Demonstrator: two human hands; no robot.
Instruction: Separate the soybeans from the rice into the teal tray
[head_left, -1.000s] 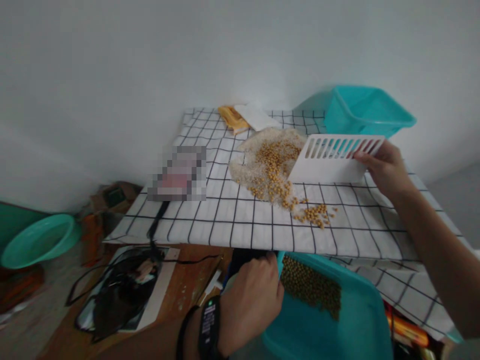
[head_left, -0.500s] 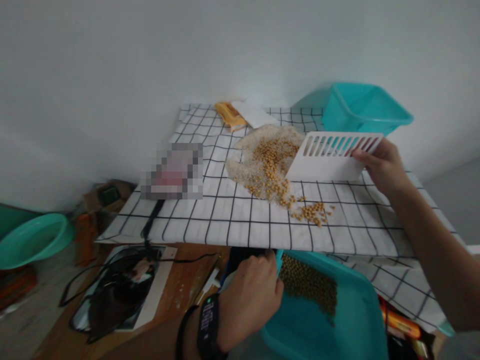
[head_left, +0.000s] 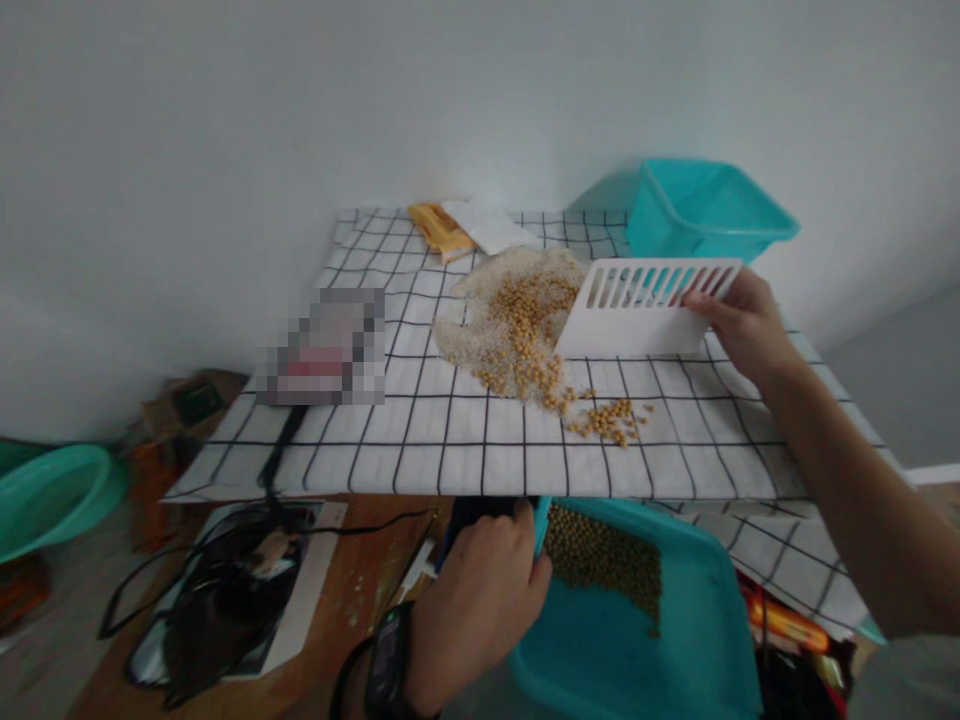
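My right hand grips a white slotted plastic plate by its right end. The plate stands tilted on the checkered cloth, its left end against a pile of yellow soybeans lying mixed with pale rice-like grains. A few loose soybeans have spread toward the table's front edge. Below that edge, my left hand is closed on the left rim of a teal plastic basin. Small greenish-brown beans cover the back part of the basin's floor. A dark band circles my left wrist.
A second teal basin stands at the back right of the checkered cloth. Nearby at the back lie a yellow packet and a white sheet. A blurred-out device with a cable sits left. Dark items lie on the lower wooden surface.
The whole view has shifted slightly, so everything appears a little further left. Both hands keep their holds, and the plate and bean pile look about the same relative to each other.
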